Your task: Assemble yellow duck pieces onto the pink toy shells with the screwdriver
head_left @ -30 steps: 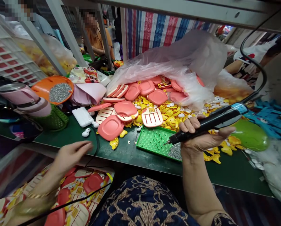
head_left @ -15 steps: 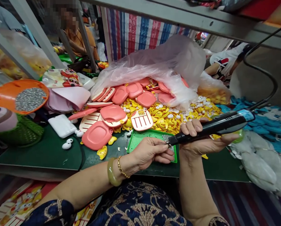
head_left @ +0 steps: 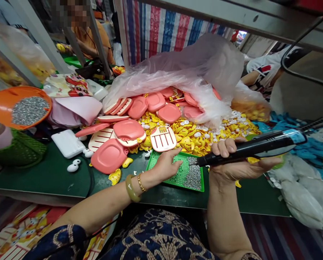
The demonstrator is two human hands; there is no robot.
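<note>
My right hand [head_left: 232, 160] is shut around a black electric engraving pen [head_left: 255, 150], whose thin tip points left above a green perforated tray [head_left: 164, 178]. My left hand [head_left: 165, 166] lies open, fingers spread, on or just above that tray and holds nothing I can see. Small silvery studs [head_left: 192, 177] lie heaped in the tray's right corner. Beyond it sit a cream card with red stripes [head_left: 163, 139], pink plastic plates [head_left: 108, 156] and a mass of yellow plastic pieces [head_left: 188, 139].
A green-topped table [head_left: 42, 177] bears everything. A clear plastic bag [head_left: 194, 68] spills over the pile. An orange dish of studs [head_left: 15, 112] stands at left. Blue pieces and a white bag lie at right. A black cord hangs right; co-workers sit behind.
My left hand has left the pen's tip, opened and moved up onto the tray. Earlier it was further back near my lap. The pen has shifted slightly right.
</note>
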